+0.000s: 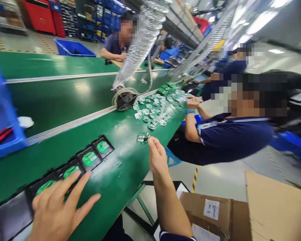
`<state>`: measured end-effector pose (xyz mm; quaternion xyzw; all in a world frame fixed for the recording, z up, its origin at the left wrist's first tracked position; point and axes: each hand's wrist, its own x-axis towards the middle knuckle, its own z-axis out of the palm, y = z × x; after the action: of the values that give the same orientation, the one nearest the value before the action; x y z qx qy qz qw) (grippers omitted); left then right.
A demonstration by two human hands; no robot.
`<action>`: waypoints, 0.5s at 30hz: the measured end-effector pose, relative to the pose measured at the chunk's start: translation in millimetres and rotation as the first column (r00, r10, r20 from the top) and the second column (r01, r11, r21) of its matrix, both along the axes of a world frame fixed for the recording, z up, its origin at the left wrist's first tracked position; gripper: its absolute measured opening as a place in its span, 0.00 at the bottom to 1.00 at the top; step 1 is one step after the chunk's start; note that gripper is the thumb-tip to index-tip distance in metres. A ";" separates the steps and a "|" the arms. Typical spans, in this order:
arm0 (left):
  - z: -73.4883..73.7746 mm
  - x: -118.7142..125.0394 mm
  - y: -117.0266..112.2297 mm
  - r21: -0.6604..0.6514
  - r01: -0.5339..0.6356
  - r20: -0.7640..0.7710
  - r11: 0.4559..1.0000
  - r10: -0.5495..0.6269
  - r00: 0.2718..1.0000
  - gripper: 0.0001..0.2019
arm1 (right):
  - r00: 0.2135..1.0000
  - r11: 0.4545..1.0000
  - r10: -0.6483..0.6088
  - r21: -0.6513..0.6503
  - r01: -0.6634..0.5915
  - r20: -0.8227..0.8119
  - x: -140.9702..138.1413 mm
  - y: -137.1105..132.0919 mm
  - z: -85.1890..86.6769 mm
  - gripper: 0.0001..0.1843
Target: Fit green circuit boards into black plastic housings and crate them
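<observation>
My right hand (157, 155) pinches the edge of a round green circuit board (142, 137) above the green bench (130, 157). Spread fingers mark my left hand (62, 204), which hovers over or rests on a row of square black trays (76, 156); I cannot tell whether it touches them. Round green boards sit in several trays, such as the board (102, 146) in the far one. The nearest tray (11, 214) has no green board showing. My left hand partly hides the boards beneath it.
Many loose circuit boards (153, 103) lie farther along the bench by a fan (125, 99) on a silver duct. A blue bin (5, 113) with red-handled tools stands at left. A co-worker (230, 137) sits at right, beyond cardboard boxes (213, 212).
</observation>
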<state>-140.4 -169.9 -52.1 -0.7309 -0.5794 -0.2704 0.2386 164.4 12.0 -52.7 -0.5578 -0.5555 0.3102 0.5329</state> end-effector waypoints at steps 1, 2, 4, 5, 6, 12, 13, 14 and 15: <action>13.1 3.7 6.4 0.051 -0.017 -0.040 0.999 0.020 0.999 0.38 | 0.996 0.995 0.090 0.044 -0.090 -0.003 -29.8 -18.5 0.9 0.20; 25.3 6.2 11.9 0.079 -0.027 -0.068 0.997 0.032 0.997 0.36 | 0.984 0.981 0.178 0.074 -0.177 0.003 -57.7 -36.3 2.8 0.18; 43.9 6.8 17.4 0.064 -0.113 -0.075 0.992 0.118 0.990 0.33 | 0.949 0.942 0.315 0.113 -0.315 0.016 -105.0 -67.4 8.3 0.14; 49.8 5.1 16.6 0.050 -0.151 -0.077 0.987 0.154 0.985 0.32 | 0.932 0.925 0.361 0.119 -0.360 0.020 -123.7 -80.1 11.1 0.12; 53.4 2.2 13.4 0.037 -0.184 -0.081 0.982 0.187 0.979 0.31 | 0.920 0.912 0.392 0.121 -0.392 0.020 -139.1 -90.7 13.4 0.12; 46.4 -24.1 -17.7 0.136 -0.262 -0.087 0.955 0.275 0.957 0.25 | 0.872 0.866 0.490 0.102 -0.489 0.019 -184.4 -127.3 15.4 0.10; 44.6 -29.2 -21.2 0.161 -0.262 -0.070 0.951 0.276 0.959 0.24 | 0.863 0.856 0.505 0.111 -0.505 0.026 -187.8 -131.5 15.0 0.10; 43.3 -34.5 -24.4 0.175 -0.261 -0.036 0.949 0.271 0.962 0.24 | 0.854 0.845 0.520 0.128 -0.519 0.030 -190.7 -135.4 14.8 0.09; 42.5 -40.2 -27.6 0.165 -0.259 0.023 0.952 0.259 0.966 0.23 | 0.844 0.832 0.535 0.156 -0.533 0.030 -193.3 -139.0 14.8 0.08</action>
<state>-180.6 -197.6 -9.7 -0.6261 -0.6457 -0.2846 0.3317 -28.9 -127.0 -38.0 -0.3343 -0.7078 0.4059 0.4717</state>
